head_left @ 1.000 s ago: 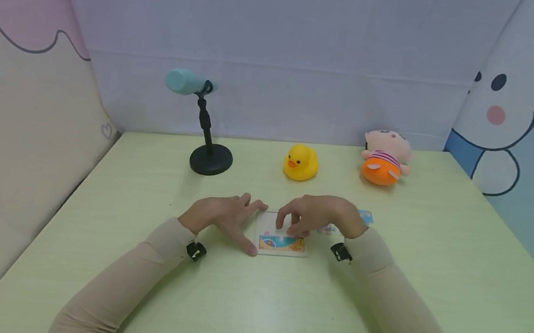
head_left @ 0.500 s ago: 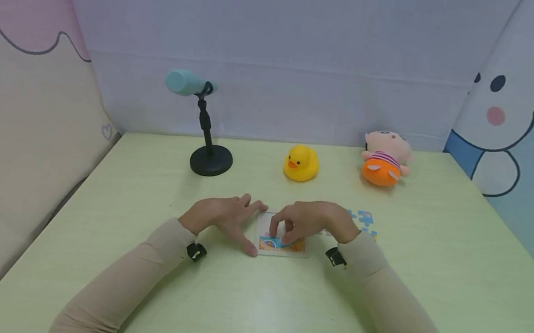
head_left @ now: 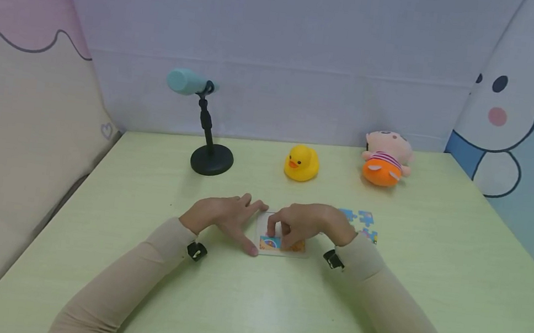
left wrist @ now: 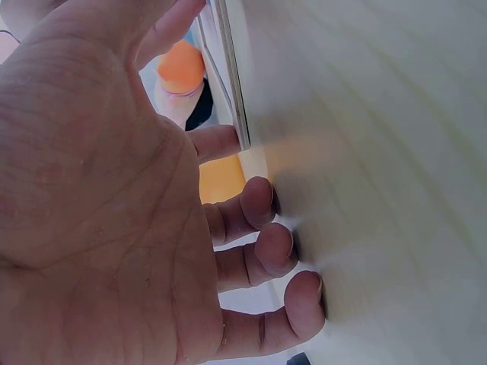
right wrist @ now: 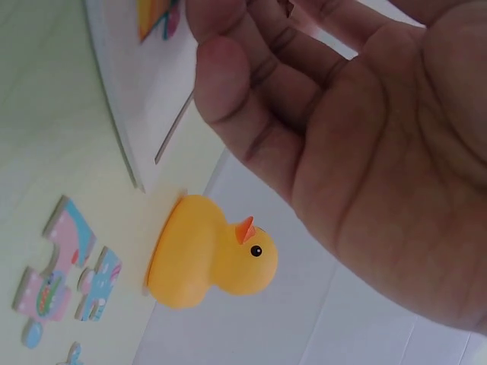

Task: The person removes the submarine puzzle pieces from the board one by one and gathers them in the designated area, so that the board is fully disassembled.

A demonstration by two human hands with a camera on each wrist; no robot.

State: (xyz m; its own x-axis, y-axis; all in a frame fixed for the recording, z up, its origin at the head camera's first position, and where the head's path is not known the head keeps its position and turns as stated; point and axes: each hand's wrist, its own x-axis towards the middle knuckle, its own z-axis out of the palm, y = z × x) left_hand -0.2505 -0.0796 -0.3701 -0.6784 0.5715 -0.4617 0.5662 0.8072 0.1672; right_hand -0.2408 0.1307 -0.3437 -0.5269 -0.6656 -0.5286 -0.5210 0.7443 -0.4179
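The small white square puzzle tray point(head_left: 281, 245), partly filled with colourful pieces, lies flat at the middle of the pale green table point(head_left: 249, 309). The left hand point(head_left: 223, 218), fingers straight, braces the tray's nine o'clock edge. The right hand point(head_left: 307, 224) curls fingertips onto a piece inside; whether it pinches it is unclear. Loose blue puzzle pieces point(head_left: 361, 222) wait at three o'clock. Best pressed flat, tray steadied.

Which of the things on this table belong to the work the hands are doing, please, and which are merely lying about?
In use:
- puzzle board, steadied by the left hand
- right hand, fingers down on the board
- loose puzzle pieces, beside the board

Lying about:
- rubber duck
- plush doll
- microphone on its stand
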